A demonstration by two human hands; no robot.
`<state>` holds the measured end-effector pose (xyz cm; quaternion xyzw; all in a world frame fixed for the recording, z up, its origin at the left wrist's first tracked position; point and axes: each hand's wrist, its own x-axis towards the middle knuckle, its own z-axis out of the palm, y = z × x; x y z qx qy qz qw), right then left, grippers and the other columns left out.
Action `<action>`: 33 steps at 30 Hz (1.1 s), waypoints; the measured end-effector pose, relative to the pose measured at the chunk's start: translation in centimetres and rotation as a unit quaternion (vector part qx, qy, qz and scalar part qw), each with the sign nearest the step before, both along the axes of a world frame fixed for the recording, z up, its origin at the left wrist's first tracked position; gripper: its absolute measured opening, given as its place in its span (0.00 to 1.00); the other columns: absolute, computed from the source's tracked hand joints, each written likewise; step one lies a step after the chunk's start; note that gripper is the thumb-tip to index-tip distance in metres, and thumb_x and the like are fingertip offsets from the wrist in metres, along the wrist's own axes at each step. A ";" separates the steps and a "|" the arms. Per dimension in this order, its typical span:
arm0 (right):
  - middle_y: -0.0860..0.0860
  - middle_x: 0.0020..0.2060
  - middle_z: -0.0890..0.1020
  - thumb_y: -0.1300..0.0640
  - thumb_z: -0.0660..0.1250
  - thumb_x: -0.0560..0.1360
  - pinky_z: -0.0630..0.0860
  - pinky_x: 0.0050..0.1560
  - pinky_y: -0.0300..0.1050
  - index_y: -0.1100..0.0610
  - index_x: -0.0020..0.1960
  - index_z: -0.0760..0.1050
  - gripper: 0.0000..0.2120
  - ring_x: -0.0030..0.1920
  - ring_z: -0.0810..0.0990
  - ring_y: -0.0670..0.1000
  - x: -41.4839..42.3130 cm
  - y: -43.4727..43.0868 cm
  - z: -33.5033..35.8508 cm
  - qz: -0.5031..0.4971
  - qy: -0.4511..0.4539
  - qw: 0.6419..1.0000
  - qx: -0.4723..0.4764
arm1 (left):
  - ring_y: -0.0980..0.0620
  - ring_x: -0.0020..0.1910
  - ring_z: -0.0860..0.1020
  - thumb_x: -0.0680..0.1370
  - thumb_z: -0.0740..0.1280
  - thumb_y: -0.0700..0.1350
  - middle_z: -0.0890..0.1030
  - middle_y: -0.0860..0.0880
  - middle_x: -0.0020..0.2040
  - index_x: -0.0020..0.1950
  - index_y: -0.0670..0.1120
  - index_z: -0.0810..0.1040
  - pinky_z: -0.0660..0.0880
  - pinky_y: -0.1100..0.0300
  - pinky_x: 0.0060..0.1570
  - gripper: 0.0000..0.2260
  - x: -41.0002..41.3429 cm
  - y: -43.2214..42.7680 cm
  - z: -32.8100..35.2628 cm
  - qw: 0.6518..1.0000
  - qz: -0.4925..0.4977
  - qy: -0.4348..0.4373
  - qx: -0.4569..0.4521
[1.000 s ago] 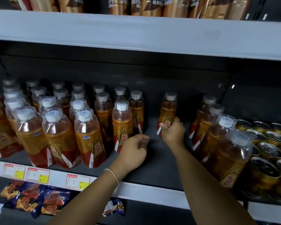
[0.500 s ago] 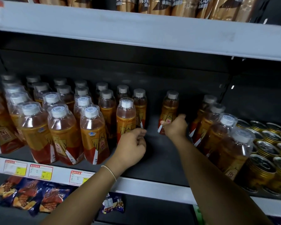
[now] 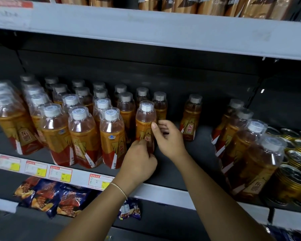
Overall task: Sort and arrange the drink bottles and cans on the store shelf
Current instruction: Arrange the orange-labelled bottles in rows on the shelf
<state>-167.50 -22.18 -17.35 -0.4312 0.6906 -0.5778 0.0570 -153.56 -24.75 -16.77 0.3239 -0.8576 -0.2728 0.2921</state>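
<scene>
Orange drink bottles with clear tops and white caps stand in rows on the dark shelf (image 3: 203, 164). My left hand (image 3: 139, 160) grips the lower part of one bottle (image 3: 145, 119) at the right end of the left group (image 3: 83, 134). My right hand (image 3: 170, 141) is beside that bottle with its thumb against the label and its fingers spread apart. A single bottle (image 3: 191, 117) stands alone further right, free of both hands. Another column of bottles (image 3: 250, 150) runs along the right, next to gold-topped cans (image 3: 294, 180).
A grey upper shelf (image 3: 146, 30) carrying gold coffee cans (image 3: 207, 4) hangs overhead. Price tags (image 3: 60, 173) line the shelf's front edge. Snack bags (image 3: 47, 195) lie on the shelf below. Bare shelf floor shows between the left group and the right column.
My right hand let go of the lone bottle and moved left to the bottle that my left hand holds. My left hand closed on that bottle's lower part. The camera moved closer.
</scene>
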 end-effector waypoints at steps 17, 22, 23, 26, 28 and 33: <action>0.43 0.54 0.82 0.46 0.76 0.64 0.80 0.59 0.53 0.33 0.55 0.69 0.25 0.55 0.82 0.44 -0.7 3.2 -1.0 0.079 -0.055 0.994 0.059 | 0.46 0.53 0.79 0.78 0.64 0.41 0.81 0.44 0.54 0.61 0.42 0.75 0.74 0.60 0.50 0.12 -0.3 -1.1 -1.1 1.000 -0.025 -0.007 0.014; 0.43 0.52 0.82 0.53 0.79 0.67 0.80 0.57 0.49 0.37 0.56 0.70 0.25 0.54 0.82 0.43 -2.1 6.5 -1.3 0.039 -0.065 0.996 0.041 | 0.51 0.53 0.79 0.75 0.70 0.43 0.82 0.47 0.55 0.61 0.45 0.78 0.74 0.62 0.52 0.14 -2.5 -0.3 -1.5 0.998 -0.070 0.005 0.007; 0.43 0.52 0.82 0.54 0.79 0.67 0.81 0.56 0.48 0.38 0.57 0.70 0.25 0.53 0.82 0.42 -2.4 7.1 -1.4 0.027 -0.068 0.997 0.037 | 0.51 0.53 0.79 0.74 0.71 0.43 0.82 0.48 0.55 0.61 0.45 0.79 0.73 0.64 0.51 0.15 -3.0 -0.1 -1.5 0.997 -0.073 0.007 0.000; 0.40 0.52 0.81 0.54 0.78 0.69 0.79 0.54 0.41 0.41 0.62 0.69 0.27 0.54 0.81 0.40 -3.2 8.6 -1.7 -0.004 -0.076 0.997 0.031 | 0.52 0.53 0.79 0.73 0.73 0.44 0.83 0.51 0.55 0.61 0.49 0.79 0.69 0.68 0.50 0.17 -4.6 0.8 -1.6 0.996 -0.093 0.015 -0.002; 0.42 0.56 0.80 0.55 0.76 0.71 0.78 0.58 0.43 0.49 0.67 0.69 0.27 0.56 0.80 0.41 -3.7 9.4 -2.0 -0.021 -0.081 0.996 0.028 | 0.54 0.52 0.79 0.73 0.73 0.45 0.83 0.51 0.55 0.61 0.49 0.79 0.68 0.72 0.47 0.17 -5.8 1.2 -1.7 0.994 -0.106 0.011 -0.005; 0.36 0.51 0.79 0.60 0.75 0.72 0.75 0.57 0.32 0.49 0.66 0.69 0.26 0.53 0.78 0.32 -4.3 10.1 -2.7 -0.056 -0.101 0.993 0.029 | 0.56 0.45 0.77 0.74 0.71 0.43 0.83 0.48 0.51 0.57 0.46 0.80 0.65 0.75 0.39 0.12 -8.3 1.5 -2.0 0.993 -0.116 0.013 0.007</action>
